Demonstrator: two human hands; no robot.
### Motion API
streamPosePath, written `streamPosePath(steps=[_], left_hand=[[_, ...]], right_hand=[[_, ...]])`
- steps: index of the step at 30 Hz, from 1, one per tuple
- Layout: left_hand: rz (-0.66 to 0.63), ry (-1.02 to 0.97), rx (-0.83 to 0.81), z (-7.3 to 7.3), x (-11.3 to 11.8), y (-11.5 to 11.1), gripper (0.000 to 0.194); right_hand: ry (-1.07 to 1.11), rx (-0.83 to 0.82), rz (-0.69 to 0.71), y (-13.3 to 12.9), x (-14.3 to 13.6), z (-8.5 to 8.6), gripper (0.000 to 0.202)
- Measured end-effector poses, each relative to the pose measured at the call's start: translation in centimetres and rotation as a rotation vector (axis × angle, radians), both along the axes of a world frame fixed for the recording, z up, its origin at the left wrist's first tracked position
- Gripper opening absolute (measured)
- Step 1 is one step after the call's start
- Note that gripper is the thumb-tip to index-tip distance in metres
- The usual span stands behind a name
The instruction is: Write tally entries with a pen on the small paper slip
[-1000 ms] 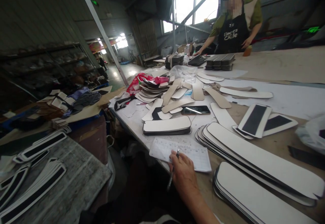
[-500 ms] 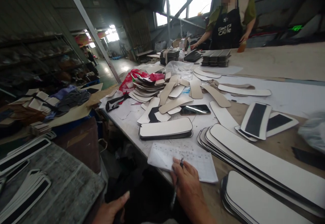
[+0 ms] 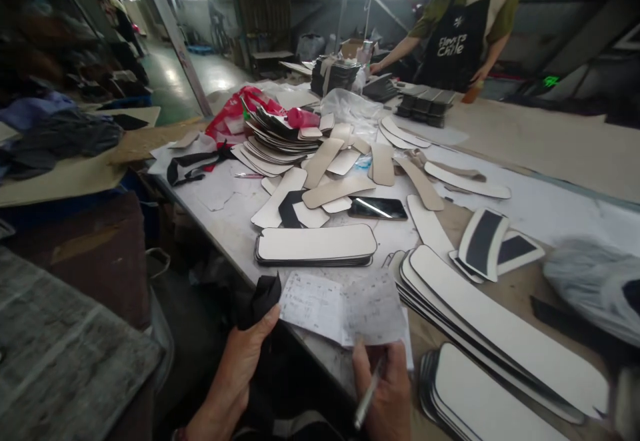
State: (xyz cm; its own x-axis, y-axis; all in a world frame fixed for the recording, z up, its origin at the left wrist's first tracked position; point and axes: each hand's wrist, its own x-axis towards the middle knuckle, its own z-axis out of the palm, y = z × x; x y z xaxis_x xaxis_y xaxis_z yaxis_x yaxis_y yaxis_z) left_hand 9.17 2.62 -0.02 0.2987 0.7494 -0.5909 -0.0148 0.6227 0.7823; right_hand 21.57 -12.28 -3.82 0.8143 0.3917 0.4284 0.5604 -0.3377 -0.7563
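My left hand (image 3: pixel 245 354) is closed on a piece of black cloth (image 3: pixel 265 300) at the table's near edge, left of a small open notebook (image 3: pixel 313 304). At the notebook's lower right edge is my right hand (image 3: pixel 383 381), its fingers closed round a pen (image 3: pixel 369 394) and touching a raised page. Handwriting covers the pages. Just behind the notebook lies a short stack of white strips (image 3: pixel 317 242), with a phone (image 3: pixel 379 208) beyond it. Longer stacked strips (image 3: pixel 490 314) lie to the right.
Beige pieces (image 3: pixel 340 191) and a red bag (image 3: pixel 240 111) lie farther back. A grey bench (image 3: pixel 65 348) stands at the left. Across the table is a person in a black apron (image 3: pixel 455 44). A plastic bag (image 3: pixel 590 281) sits at the right.
My left hand has come up to the table edge with black cloth in it. The notebook has been opened, a page is lifted, and the pen has tilted in my right hand. The view has shifted.
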Motion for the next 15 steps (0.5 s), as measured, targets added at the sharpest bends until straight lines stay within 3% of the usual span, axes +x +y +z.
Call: streamPosePath(steps=[5,9,12,15], left_hand=[[-0.061,-0.009,-0.006,-1.2,1.2,0.8,0.044],[-0.091,-0.008,0.014,-2.0,0.8,0.8,0.046],[-0.074,-0.003,0.038,-2.4,0.3,0.7,0.05],[-0.057,0.013,0.041,-2.6,-0.1,0.5,0.046]], right_hand=[[0.277,0.094,-0.143,0.0,0.1,-0.5,0.036],[0.359,0.107,-0.191,0.2,0.2,0.8,0.044],[0.322,-0.02,-0.243,-0.2,0.3,2.2,0.038],[0.197,-0.163,-0.208,-0.8,0.5,2.4,0.032]])
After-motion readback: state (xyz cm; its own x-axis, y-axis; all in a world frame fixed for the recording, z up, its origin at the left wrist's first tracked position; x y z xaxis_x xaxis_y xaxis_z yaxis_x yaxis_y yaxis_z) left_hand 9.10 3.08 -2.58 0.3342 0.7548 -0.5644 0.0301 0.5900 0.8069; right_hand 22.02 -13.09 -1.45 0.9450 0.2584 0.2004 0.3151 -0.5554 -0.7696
